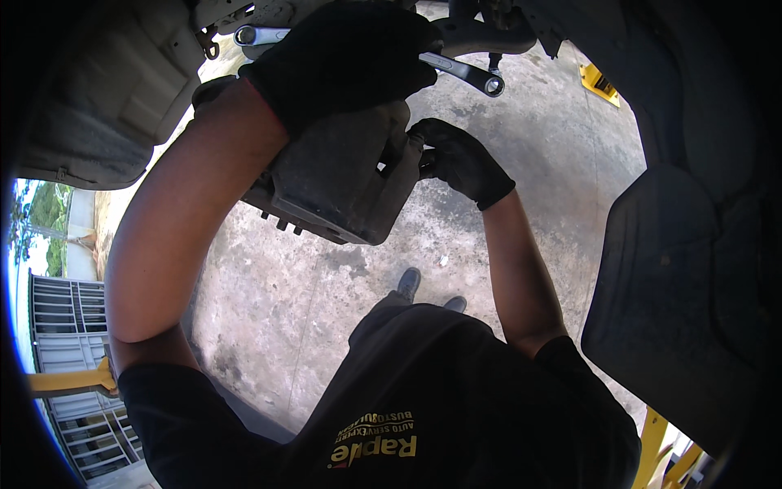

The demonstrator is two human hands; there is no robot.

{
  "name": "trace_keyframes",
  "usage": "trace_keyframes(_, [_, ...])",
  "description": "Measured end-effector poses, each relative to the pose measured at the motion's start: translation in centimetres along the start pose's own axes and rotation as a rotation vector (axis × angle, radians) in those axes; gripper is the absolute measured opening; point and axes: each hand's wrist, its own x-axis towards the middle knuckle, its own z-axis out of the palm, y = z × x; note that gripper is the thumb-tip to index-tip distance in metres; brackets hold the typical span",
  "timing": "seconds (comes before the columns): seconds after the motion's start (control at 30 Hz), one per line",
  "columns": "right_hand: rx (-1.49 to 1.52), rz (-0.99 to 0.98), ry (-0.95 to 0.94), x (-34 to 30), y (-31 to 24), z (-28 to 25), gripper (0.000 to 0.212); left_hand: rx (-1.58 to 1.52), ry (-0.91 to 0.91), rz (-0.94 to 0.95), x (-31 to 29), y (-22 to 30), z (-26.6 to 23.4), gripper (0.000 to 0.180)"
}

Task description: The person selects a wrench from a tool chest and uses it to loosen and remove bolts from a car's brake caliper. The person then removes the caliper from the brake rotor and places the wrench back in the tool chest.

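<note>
My left hand, in a black glove, is closed around a silver ring wrench under the vehicle. The wrench's ends stick out on both sides of the glove; its middle is hidden. Just below this hand hangs a dark, box-shaped pan of the underbody. My right hand, also in a black glove, is at the right side of the pan. Its fingers are curled and pinched against a small piece on the pan's edge, too dark to make out.
Dark underbody panels hang at the left and right. A curved pipe runs above the wrench. Yellow metal parts stand at the upper right, with a yellow arm at the left. Below lies a stained concrete floor.
</note>
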Motion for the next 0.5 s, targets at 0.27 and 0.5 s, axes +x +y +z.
trace_keyframes(0.27, [-0.043,-0.075,0.032,0.04,0.33,-0.02,0.030,-0.036,0.008,0.026,-0.25,-0.48,0.33,0.030])
trace_keyframes(0.5, [-0.034,0.000,0.032,0.31,0.15,-0.05,0.033,-0.002,0.097,0.079,-0.31,-0.71,0.77,0.031])
